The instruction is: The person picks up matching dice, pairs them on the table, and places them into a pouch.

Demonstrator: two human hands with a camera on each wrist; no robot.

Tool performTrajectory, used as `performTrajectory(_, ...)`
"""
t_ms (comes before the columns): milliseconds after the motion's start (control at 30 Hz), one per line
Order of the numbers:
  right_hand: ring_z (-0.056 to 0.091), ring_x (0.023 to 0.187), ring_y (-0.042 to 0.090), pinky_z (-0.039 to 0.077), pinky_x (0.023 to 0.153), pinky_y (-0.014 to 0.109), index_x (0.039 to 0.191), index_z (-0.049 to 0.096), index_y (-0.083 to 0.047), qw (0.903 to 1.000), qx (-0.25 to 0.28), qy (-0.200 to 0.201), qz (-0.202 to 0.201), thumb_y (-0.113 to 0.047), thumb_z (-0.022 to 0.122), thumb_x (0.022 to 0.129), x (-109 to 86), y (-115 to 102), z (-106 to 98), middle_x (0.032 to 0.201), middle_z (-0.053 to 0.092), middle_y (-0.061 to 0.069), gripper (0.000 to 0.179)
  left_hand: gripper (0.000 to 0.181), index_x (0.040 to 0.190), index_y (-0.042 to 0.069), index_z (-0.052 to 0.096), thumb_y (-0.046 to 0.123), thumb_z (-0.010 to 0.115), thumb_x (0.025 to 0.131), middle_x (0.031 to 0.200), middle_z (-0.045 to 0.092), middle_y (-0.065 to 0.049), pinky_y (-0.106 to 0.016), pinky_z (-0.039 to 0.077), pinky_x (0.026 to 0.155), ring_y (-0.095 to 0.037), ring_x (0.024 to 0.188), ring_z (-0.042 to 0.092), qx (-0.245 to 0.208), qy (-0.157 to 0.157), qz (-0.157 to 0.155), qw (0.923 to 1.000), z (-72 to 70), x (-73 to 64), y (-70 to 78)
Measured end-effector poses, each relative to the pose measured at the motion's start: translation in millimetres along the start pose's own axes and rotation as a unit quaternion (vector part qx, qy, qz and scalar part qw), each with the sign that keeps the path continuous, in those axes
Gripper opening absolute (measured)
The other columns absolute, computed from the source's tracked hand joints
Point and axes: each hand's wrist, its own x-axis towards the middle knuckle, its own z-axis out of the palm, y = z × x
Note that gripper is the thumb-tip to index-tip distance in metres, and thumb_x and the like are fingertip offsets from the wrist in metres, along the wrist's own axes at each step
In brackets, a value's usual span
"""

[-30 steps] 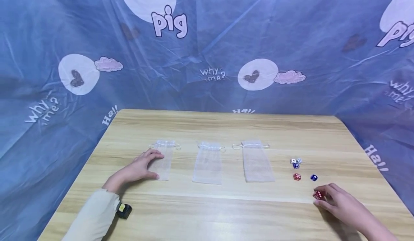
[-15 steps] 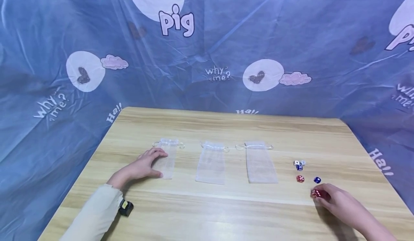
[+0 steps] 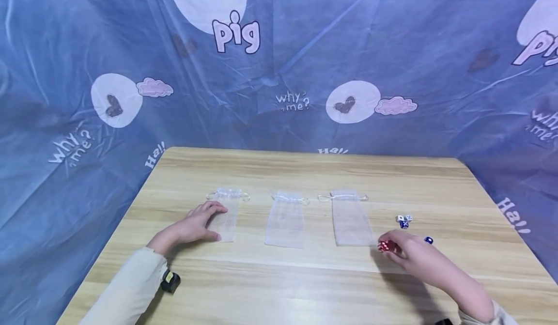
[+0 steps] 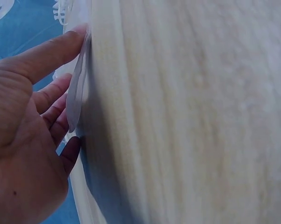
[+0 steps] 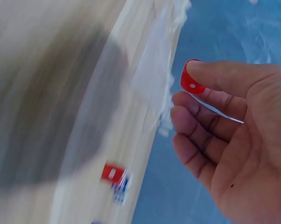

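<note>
Three white sheer drawstring bags lie flat in a row: a left bag (image 3: 225,221), a middle bag (image 3: 285,223) and a right bag (image 3: 352,221). My left hand (image 3: 192,225) rests at the left bag, thumb and fingers spread along its side, the thumb touching its edge (image 4: 77,93) in the left wrist view. My right hand (image 3: 416,255) pinches a red die (image 3: 385,246) above the table near the right bag's lower corner. A second red die (image 5: 113,172) sits on the table in the right wrist view; the right hand hides it in the head view.
Two white dice (image 3: 401,218) and a blue die (image 3: 404,224) sit clustered right of the bags. Another blue die (image 3: 429,240) lies just beyond the right hand. The wooden table (image 3: 279,291) meets a blue printed cloth (image 3: 244,121) at its back and sides.
My right hand has moved left with the pinched red die, from the table's right side to near the right bag. The left hand stays at the left bag.
</note>
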Motion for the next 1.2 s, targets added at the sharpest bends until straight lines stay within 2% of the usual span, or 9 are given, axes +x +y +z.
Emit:
performTrajectory(167, 0.048, 0.069, -0.008, 0.046, 0.056, 0.020, 0.096, 0.066, -0.013, 0.9984, -0.010, -0.022, -0.052, -0.009, 0.073, 0.081, 18.7, -18.7, 7.0, 0.080, 0.059, -0.016, 0.018, 0.072, 0.134, 0.006, 0.048, 0.030, 0.078, 0.074, 0.145, 0.037, -0.022, -0.069, 0.020, 0.108, -0.048, 0.135, 0.030, 0.000, -0.005, -0.002, 1.0000, -1.4, -0.3, 1.0)
performTrajectory(433, 0.059, 0.074, 0.001, 0.053, 0.064, 0.024, 0.097, 0.066, -0.012, 0.9920, 0.007, -0.055, -0.114, -0.007, 0.071, 0.081, 42.1, -50.6, 24.0, 0.086, 0.064, -0.009, 0.018, 0.070, 0.132, 0.010, 0.049, 0.031, 0.080, 0.073, 0.146, 0.035, -0.021, -0.069, 0.021, 0.108, -0.047, 0.134, 0.030, -0.003, -0.012, -0.011, 0.9999, -6.4, 6.8, -0.4)
performTrajectory(600, 0.062, 0.081, 0.002, 0.055, 0.072, 0.025, 0.097, 0.066, -0.016, 0.9879, 0.027, -0.093, -0.121, -0.011, 0.071, 0.082, 52.4, -68.7, 40.5, 0.090, 0.064, -0.012, 0.017, 0.071, 0.131, 0.010, 0.050, 0.028, 0.082, 0.071, 0.145, 0.035, -0.022, -0.067, 0.024, 0.108, -0.046, 0.132, 0.030, -0.026, -0.015, -0.012, 0.9995, -7.7, 8.1, -2.0)
performTrajectory(800, 0.058, 0.080, -0.003, 0.053, 0.073, 0.022, 0.097, 0.066, -0.020, 0.9813, 0.040, -0.139, -0.127, -0.017, 0.069, 0.085, 64.8, -90.5, 56.4, 0.090, 0.063, -0.014, 0.012, 0.069, 0.129, 0.008, 0.051, 0.025, 0.082, 0.070, 0.143, 0.036, -0.022, -0.065, 0.025, 0.109, -0.045, 0.131, 0.031, -0.040, -0.016, -0.012, 0.9990, -7.5, 7.0, -3.4)
performTrajectory(1033, 0.056, 0.074, -0.002, 0.049, 0.066, 0.022, 0.094, 0.064, -0.021, 0.9784, 0.006, -0.147, -0.145, -0.020, 0.070, 0.085, 71.1, -105.7, 66.0, 0.085, 0.060, -0.014, 0.011, 0.069, 0.128, 0.009, 0.051, 0.025, 0.083, 0.069, 0.141, 0.036, -0.021, -0.065, 0.025, 0.109, -0.045, 0.130, 0.031, -0.046, -0.018, -0.008, 0.9987, -3.7, 6.6, -4.0)
performTrajectory(1200, 0.051, 0.069, -0.002, 0.045, 0.061, 0.022, 0.094, 0.062, -0.021, 0.9789, -0.007, -0.147, -0.142, -0.022, 0.072, 0.084, 68.9, -108.7, 72.2, 0.082, 0.057, -0.014, 0.014, 0.069, 0.127, 0.009, 0.051, 0.024, 0.083, 0.068, 0.141, 0.037, -0.021, -0.065, 0.026, 0.108, -0.044, 0.129, 0.032, -0.045, -0.019, -0.006, 0.9988, -1.5, 6.6, -4.4)
